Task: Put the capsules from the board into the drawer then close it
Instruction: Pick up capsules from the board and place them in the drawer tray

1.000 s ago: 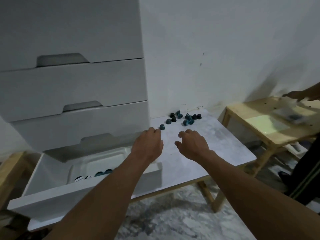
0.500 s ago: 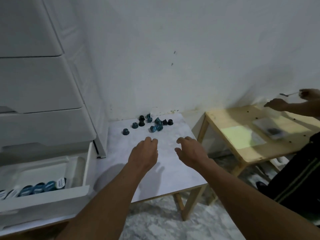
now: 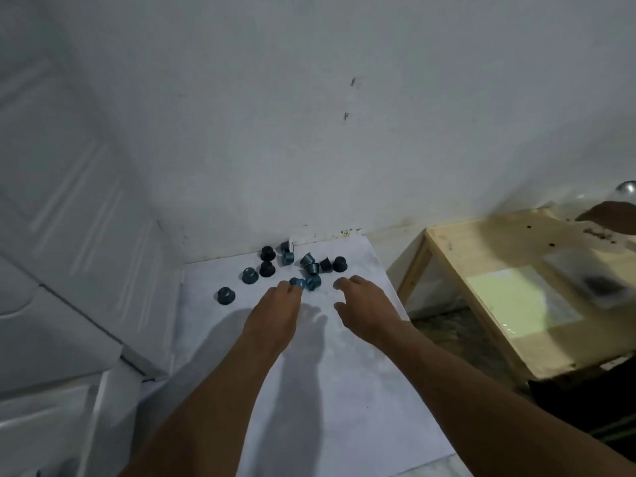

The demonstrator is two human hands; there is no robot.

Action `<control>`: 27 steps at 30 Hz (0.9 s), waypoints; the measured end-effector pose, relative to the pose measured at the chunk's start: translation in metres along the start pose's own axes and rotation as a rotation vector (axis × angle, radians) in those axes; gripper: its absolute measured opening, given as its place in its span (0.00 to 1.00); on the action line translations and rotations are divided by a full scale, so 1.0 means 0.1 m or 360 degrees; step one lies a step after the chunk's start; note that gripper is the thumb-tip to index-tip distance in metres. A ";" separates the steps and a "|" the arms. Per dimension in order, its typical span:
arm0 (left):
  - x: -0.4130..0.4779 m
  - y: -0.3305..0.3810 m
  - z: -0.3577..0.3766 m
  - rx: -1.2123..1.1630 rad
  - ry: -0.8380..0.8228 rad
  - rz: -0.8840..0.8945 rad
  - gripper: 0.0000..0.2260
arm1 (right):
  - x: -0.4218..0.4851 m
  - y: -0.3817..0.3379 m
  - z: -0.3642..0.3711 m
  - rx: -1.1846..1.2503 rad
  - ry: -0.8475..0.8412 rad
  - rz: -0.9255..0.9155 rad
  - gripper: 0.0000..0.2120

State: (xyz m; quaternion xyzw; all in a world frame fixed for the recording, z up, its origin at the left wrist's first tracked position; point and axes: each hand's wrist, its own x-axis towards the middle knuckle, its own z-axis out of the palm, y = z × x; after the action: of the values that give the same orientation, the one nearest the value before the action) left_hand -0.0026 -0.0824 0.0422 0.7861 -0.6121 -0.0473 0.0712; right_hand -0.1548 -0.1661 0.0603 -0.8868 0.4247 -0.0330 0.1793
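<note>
Several blue and black capsules [image 3: 311, 267] lie scattered at the far end of the white board [image 3: 344, 390], near the wall. One blue capsule [image 3: 225, 295] sits apart at the left. My left hand [image 3: 275, 311] reaches palm down, its fingertips touching a blue capsule [image 3: 298, 282] at the front of the group; a grip on it cannot be made out. My right hand [image 3: 364, 304] hovers just right of it, fingers spread and curled, holding nothing. The white drawer unit [image 3: 69, 235] stands at the left; its open drawer is mostly out of view.
A light wooden table [image 3: 516, 297] with a yellow-green sheet and a clear packet stands to the right of the board, with a gap between them. A white wall runs behind both. Part of another person's hand shows at the far right edge.
My view has swung right, so the open drawer has left the frame. Both hands have moved forward to the capsules; the left fingertips now touch one.
</note>
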 end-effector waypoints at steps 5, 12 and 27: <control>0.50 -0.23 0.28 -0.0142 -0.0037 0.0015 0.14 | 0.59 0.02 0.19 0.0061 -0.0083 0.0059 0.20; 0.85 -0.38 0.52 -0.0439 -0.0041 -0.0268 0.06 | 1.09 -0.06 0.51 0.0140 -0.0165 0.0042 0.15; 1.06 -0.48 0.69 -0.0779 -0.0163 -0.0479 0.12 | 1.38 0.08 0.72 0.0146 -0.0306 -0.0049 0.14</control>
State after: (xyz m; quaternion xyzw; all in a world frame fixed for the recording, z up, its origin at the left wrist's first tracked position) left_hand 0.0581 -0.1776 -0.0328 0.8243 -0.4617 -0.2431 0.2199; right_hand -0.0578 -0.2550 -0.0224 -0.8831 0.3900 0.0300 0.2590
